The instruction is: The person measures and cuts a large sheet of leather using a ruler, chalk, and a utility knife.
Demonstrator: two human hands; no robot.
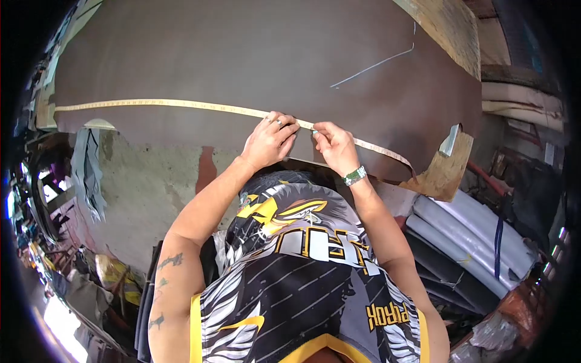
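A yellow tape measure (209,106) runs across a dark brown sheet of material (242,54), from the left edge to a curled end at the right. My left hand (272,139) rests on the tape near its middle, fingers closed on it and a ring showing. Just right of it, my right hand (336,147) is pinched at the tape's edge. Between its fingertips shows a tiny pale-blue piece of chalk (315,132), mostly hidden. Pale drawn lines (375,65) mark the sheet at the upper right.
A wooden board (451,166) juts out at the table's right corner, with a small metallic block (449,141) on it. Grey rolls of material (466,233) lie below right. Strips of grey cloth (88,169) hang at the left over a concrete floor (145,199).
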